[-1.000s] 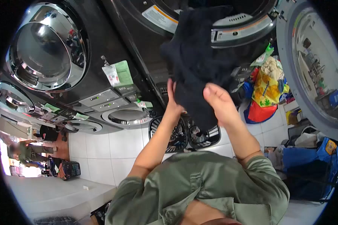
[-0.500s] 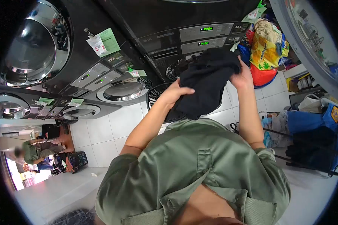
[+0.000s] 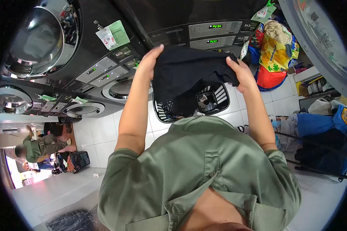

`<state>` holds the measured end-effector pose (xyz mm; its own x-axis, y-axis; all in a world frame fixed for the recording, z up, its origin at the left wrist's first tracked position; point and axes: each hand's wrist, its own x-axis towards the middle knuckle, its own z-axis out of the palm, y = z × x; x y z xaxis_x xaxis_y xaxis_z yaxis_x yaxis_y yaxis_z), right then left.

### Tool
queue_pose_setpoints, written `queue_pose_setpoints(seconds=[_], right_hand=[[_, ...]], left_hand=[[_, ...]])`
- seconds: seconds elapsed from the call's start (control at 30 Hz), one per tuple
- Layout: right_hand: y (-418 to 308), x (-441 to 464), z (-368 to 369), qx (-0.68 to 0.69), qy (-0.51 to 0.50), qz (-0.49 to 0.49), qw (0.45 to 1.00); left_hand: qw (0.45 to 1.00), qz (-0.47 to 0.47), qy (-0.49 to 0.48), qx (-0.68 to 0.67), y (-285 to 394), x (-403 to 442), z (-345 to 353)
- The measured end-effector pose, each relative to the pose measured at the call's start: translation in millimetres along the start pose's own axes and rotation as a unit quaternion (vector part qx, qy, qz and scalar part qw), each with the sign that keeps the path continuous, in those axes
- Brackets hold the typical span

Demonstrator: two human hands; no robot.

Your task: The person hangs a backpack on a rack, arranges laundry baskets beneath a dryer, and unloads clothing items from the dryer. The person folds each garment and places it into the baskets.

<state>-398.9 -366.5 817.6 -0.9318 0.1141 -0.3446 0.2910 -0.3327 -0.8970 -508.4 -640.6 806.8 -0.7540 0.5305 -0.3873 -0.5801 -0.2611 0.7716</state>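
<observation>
A black garment (image 3: 189,67) is stretched between my two hands in front of the dryers; its exact kind is not clear. My left hand (image 3: 151,61) grips its upper left corner, with the fingers partly hidden behind the cloth. My right hand (image 3: 241,73) is closed on the right edge, thumb on top. Below the cloth a black plastic laundry basket (image 3: 222,97) stands on the floor, with some dark patterned cloth (image 3: 168,106) inside at its left. The garment covers part of the basket.
Stacked dryers (image 3: 100,73) line the front and left. An open round door (image 3: 320,42) hangs at upper right. Beyond my right hand stands a stuffed yellow and red bag (image 3: 275,54). A cart with blue and black bags (image 3: 316,125) is at right. Another person (image 3: 36,150) stands far left.
The garment was bunched and is now spread wide. My left hand has moved up and to the left, pulling its corner outward; more of the basket below shows.
</observation>
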Motion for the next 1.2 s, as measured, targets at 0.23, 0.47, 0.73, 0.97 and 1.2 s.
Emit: queue_pose_setpoints(seconds=[0.23,0.47,0.73,0.97,1.2], right_hand=[[-27.8,5.7,42.1,0.21,-0.171,0.188,0.944],[-60.5,8.3,6.5,-0.068,-0.044,-0.062,0.995],[-14.1,53.8,31.9,-0.521,0.185,-0.33,0.765],[-38.9,52.3,-9.6,-0.361,0.175,-0.437,0.805],[11.5,87.7,-90.9,-0.636,0.302,-0.32,0.634]], left_hand=[[0.651,0.348,0.163,0.655,-77.9,-14.7,23.0],[0.846,0.374,0.23,0.303,-31.2,11.6,4.4],[0.789,0.351,0.018,0.504,21.9,0.7,86.2],[0.513,0.243,0.299,0.767,6.0,-13.9,-9.3],[0.589,0.231,0.448,0.632,-8.4,-71.4,-109.7]])
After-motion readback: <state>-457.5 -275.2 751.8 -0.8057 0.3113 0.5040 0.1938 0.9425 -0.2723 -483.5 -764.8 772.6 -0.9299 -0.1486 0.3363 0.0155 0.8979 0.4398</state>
